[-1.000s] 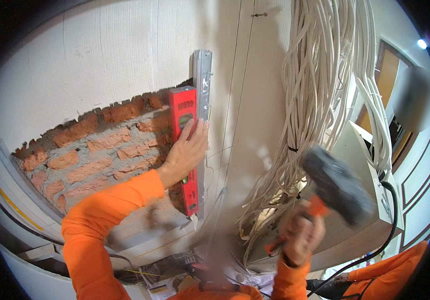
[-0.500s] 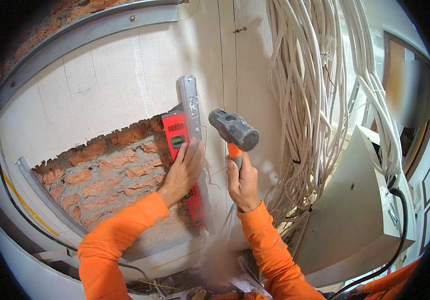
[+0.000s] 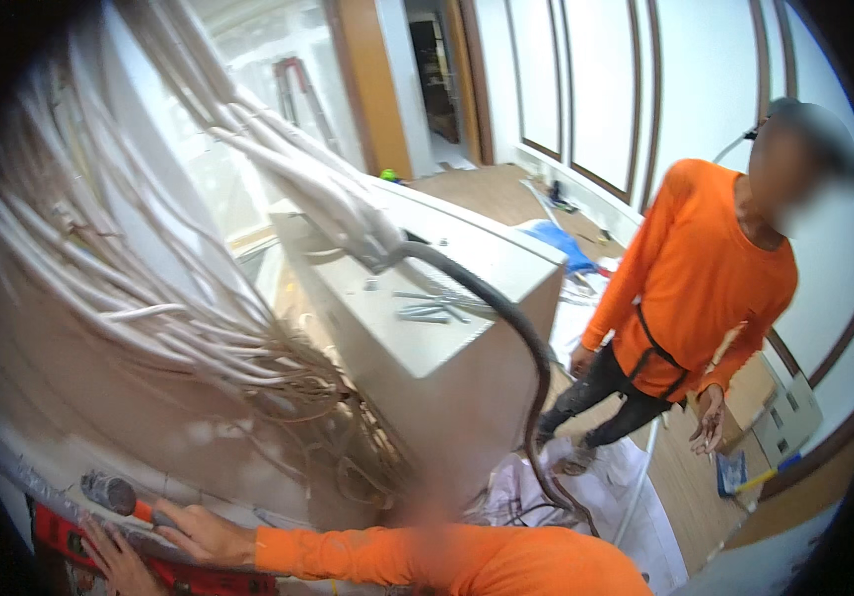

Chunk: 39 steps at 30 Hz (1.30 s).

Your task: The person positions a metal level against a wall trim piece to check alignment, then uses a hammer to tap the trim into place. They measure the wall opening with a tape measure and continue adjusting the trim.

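Note:
At the lower left, my right hand (image 3: 207, 536) is closed round the grey and orange handle of a club hammer (image 3: 107, 492). The dark, blocky hammer head sits close to a grey metal channel (image 3: 15, 465). Beside the channel lies a red spirit level (image 3: 48, 531). My left hand (image 3: 121, 562) holds the level against the channel, its fingers laid across it. The lower part of this hand is cut off by the picture's edge. My right sleeve is orange and reaches across the bottom.
Thick bundles of white cables (image 3: 179, 328) hang beside the wall. A pale metal box (image 3: 377, 328) carries several bolts (image 3: 432, 308), with a black cable (image 3: 506, 308) curving off it. To the right a co-worker in orange (image 3: 705, 288) stands near white sheeting (image 3: 636, 517).
The view has swung far to the right, so my hands now appear at the lower left. A co-worker and the room have come into view. Both hands keep their holds.

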Motion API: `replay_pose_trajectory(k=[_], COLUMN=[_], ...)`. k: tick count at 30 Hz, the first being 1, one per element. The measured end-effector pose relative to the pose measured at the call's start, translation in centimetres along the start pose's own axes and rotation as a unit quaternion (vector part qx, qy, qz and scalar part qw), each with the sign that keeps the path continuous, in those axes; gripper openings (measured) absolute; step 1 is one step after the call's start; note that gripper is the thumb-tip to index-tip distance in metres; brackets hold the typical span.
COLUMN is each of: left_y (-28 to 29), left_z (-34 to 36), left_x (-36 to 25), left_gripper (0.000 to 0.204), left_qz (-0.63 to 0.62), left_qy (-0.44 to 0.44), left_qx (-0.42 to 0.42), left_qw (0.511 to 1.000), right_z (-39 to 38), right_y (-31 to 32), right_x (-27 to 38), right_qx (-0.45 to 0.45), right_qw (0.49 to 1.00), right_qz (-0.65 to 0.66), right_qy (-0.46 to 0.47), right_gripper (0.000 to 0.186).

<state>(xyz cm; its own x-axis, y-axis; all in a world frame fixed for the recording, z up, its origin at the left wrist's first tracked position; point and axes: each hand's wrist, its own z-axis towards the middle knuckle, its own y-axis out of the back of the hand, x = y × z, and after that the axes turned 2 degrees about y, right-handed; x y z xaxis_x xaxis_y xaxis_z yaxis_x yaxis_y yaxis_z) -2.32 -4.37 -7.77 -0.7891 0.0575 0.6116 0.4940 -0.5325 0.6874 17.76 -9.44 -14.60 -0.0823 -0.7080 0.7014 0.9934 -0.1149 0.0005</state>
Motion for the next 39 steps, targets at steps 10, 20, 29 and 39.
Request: replay_pose_trajectory(k=[10, 20, 29, 39], left_y=[-0.3, 0.4, 2.1, 0.4], left_z=[0.1, -1.9, -0.6, -0.2], left_x=[0.0, -0.6, -2.2, -2.7], left_gripper=[0.049, 0.042, 0.050, 0.046], left_qz=[-0.032, -0.168, 0.047, -0.008], left_qy=[-0.022, -0.035, -0.054, -0.044], left_qx=[-0.138, -0.220, -0.169, -0.203], left_qw=[0.990, 0.960, 0.983, 0.978], right_z=[-0.2, -0.2, -1.0, 0.6], right_y=[2.1, 3.8, 0.9, -8.1], right_x=[-2.9, 3.2, 2.3, 15.7], right_qx=[-0.166, -0.123, -0.001, 0.342], right_qw=[0.971, 0.973, 0.988, 0.918], right_qz=[-0.123, -0.105, 0.154, 0.102], right_qy=[0.120, 0.166, 0.034, 0.175], right_gripper=[0.047, 0.038, 0.035, 0.031])
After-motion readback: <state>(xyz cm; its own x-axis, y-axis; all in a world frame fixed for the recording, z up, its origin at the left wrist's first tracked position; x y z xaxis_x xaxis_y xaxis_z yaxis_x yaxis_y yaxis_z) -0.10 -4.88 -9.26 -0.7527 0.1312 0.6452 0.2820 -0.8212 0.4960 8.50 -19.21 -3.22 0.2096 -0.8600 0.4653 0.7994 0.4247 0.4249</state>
